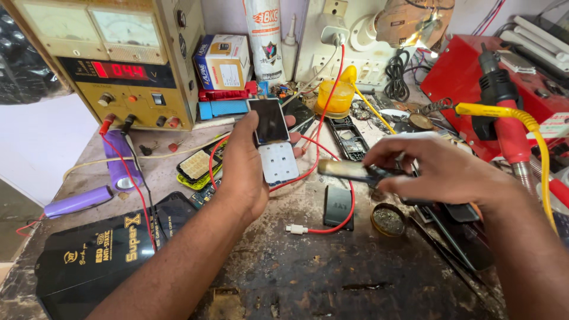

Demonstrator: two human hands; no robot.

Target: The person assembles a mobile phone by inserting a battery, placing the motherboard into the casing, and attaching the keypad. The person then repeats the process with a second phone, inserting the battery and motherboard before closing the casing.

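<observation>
My left hand (244,169) holds a small keypad phone (272,142) upright above the bench, its dark screen and white keypad facing me. My right hand (441,172) grips a thin metal tool with a worn handle (344,170), pointing left toward the phone's lower edge. The tool tip stops just short of the phone. A black battery (339,205) lies on the stained bench under the tool.
A yellow power supply (118,59) stands at the back left, with red leads (323,148) crossing the bench. Purple cells (77,201), a black mat (89,261), a flux tin (388,219), phone parts, a red station (474,77) and a soldering iron (504,118) crowd around.
</observation>
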